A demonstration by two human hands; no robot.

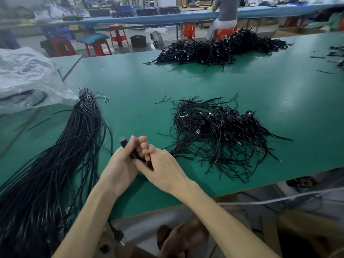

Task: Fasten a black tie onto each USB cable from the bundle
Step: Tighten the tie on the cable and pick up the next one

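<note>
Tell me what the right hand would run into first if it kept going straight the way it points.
The left hand, which it touches around the USB cable they both grip. Past that, probably the long cable bundle, though depth is unclear.

Left hand (122,164), right hand (163,167) grip USB cable (123,142).

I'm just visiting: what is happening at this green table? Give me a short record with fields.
Surface: green table
Left hand: grips a USB cable, plug pointing up
Right hand: holds the same cable, touching the left hand
Left side: long cable bundle
Right side: near pile of loose cables
Far edge: second cable pile
</note>
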